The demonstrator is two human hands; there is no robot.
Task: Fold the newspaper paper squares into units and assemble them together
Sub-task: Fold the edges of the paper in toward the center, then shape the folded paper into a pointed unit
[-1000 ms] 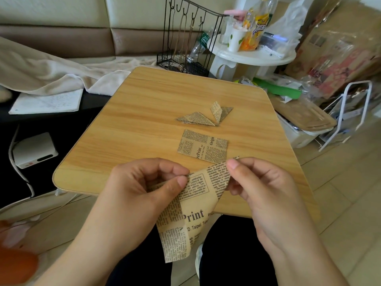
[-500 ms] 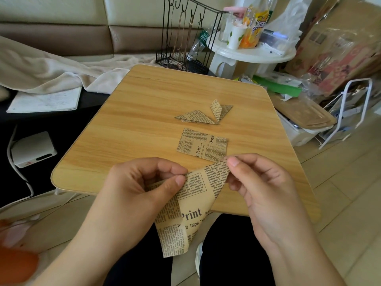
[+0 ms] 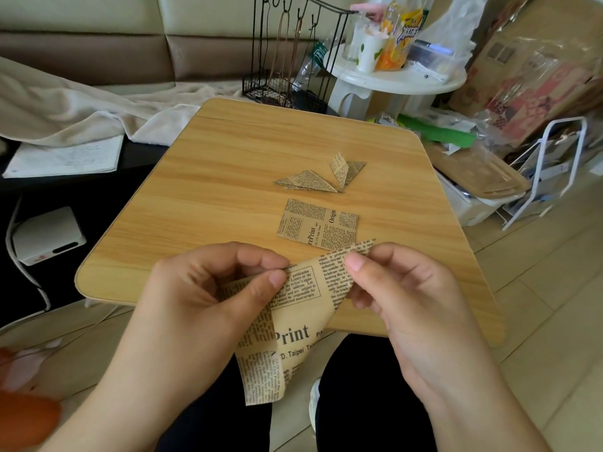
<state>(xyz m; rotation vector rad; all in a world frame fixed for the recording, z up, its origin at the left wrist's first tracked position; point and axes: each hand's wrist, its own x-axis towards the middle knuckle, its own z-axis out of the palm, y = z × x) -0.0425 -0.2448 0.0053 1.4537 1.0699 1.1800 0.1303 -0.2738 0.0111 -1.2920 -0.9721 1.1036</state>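
Your left hand and right hand each pinch the tan newsprint paper square; both grips hold its top edge, the sheet hanging toward 6 o'clock.

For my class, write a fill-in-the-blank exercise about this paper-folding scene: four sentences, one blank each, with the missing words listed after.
1. Both hands, the left hand and the right hand, pinch one newspaper-print ____.
2. The held sheet shows the large word ____.
3. On the wooden table, a flat paper square lies nearer the person than the ____ units.
4. The black wire rack stands ____ the table.

Missing words: sheet; Print; folded; behind
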